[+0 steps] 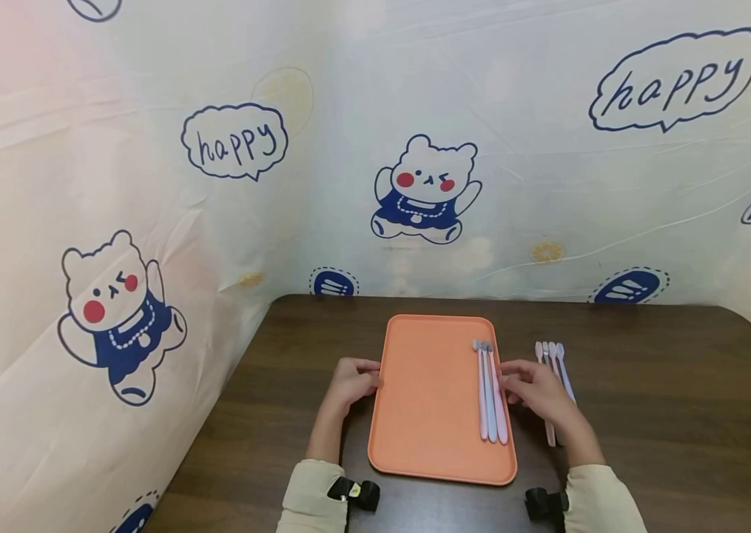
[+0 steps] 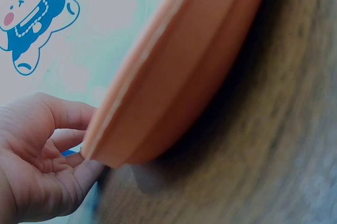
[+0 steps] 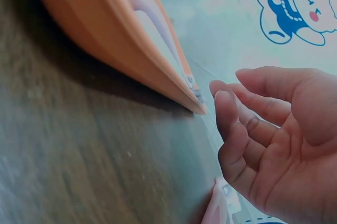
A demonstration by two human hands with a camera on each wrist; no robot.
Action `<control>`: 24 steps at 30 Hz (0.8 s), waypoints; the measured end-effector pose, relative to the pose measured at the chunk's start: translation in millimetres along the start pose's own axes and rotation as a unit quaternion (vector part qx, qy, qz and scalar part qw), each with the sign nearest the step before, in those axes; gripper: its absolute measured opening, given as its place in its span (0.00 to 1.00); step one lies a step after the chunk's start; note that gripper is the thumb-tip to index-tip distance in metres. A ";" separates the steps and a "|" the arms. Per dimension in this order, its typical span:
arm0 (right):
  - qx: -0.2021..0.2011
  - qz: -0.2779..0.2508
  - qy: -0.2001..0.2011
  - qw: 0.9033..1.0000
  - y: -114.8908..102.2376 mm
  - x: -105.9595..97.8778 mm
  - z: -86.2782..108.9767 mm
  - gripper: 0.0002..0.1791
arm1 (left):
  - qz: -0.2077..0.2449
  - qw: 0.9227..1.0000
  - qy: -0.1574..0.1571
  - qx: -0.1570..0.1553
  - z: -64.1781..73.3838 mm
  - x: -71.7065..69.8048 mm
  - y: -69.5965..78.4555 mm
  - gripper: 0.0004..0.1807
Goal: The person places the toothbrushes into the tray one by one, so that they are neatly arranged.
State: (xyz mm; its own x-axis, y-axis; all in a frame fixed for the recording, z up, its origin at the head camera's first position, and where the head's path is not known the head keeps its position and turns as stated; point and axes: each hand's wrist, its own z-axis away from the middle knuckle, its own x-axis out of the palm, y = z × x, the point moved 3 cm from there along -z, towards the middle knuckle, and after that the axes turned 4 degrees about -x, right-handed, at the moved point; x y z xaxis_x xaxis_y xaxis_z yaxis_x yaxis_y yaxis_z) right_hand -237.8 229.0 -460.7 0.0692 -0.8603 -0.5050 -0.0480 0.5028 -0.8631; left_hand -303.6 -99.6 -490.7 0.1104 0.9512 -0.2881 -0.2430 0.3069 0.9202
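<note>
Orange tray [image 1: 428, 400]: because it lies lengthwise at 12 o'clock on the bench [image 1: 268, 385], both long edges seem easily reached.
Left hand [image 1: 351, 381]: tray's 10 o'clock, fingers pinching the edge, probably steadying it.
Right hand [image 1: 538, 389]: 2 o'clock, fingers loosely bent, grasping nothing, just beside the edge.
Toothbrushes aboard [image 1: 491, 403]: three, 3 o'clock, apparently aligned for neatness.
Toothbrushes outside [image 1: 564, 370]: farther toward 3 o'clock, partly hidden.

Tray [image 2: 174, 66] cut off in both wrist views, tabletop toothbrushes [image 1: 553, 357] partly behind right hand [image 1: 541, 389]
</note>
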 end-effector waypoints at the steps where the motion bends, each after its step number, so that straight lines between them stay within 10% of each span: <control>1: -0.001 0.000 -0.001 1.000 0.4 -0.8 0.4 0.20 | 0.000 1.000 -0.001 0.000 0.2 0.2 -0.3 0.18; 24: 0.004 -0.025 -0.006 1.000 19.8 -36.9 11.1 0.25 | -0.004 1.000 -0.003 -0.005 1.9 0.3 2.4 0.17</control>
State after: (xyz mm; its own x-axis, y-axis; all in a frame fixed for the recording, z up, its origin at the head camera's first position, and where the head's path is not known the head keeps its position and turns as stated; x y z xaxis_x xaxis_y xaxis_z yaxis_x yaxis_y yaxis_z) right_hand -230.2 271.7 -459.2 0.0828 -0.8830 -0.4620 -0.0365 0.4606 -0.8869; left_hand -302.3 -98.7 -488.1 0.1180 0.9483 -0.2945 -0.2519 0.3155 0.9149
